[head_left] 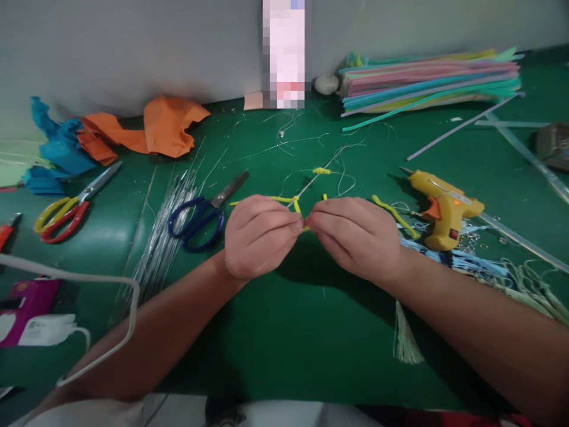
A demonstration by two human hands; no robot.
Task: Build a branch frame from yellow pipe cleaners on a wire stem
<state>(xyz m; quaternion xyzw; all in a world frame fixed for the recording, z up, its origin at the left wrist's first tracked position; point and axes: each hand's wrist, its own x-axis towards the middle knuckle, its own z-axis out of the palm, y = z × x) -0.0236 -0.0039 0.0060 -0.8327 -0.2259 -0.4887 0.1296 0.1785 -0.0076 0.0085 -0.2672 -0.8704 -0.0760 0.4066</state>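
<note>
Both hands meet fingertip to fingertip over the middle of the green table. My left hand (262, 237) is closed in a pinch on a yellow pipe cleaner (297, 204), whose ends stick out above and to the left of the fingers. Opposite it, my right hand (355, 237) pinches the same pipe cleaner, with a short yellow end rising above the knuckles. A thin wire runs up and away from the left fingers, with a small yellow twist (321, 171) around it. The part between the fingertips is mostly hidden.
Blue-handled scissors (198, 222) and a bundle of thin wires (164, 237) lie left; red-and-yellow scissors (73, 207) farther left. A yellow glue gun (444, 204), its light glowing, rests right beside blue tassels (466, 261). Pastel pipe cleaners (431, 83) lie behind. A white cable (133, 308) crosses my left forearm.
</note>
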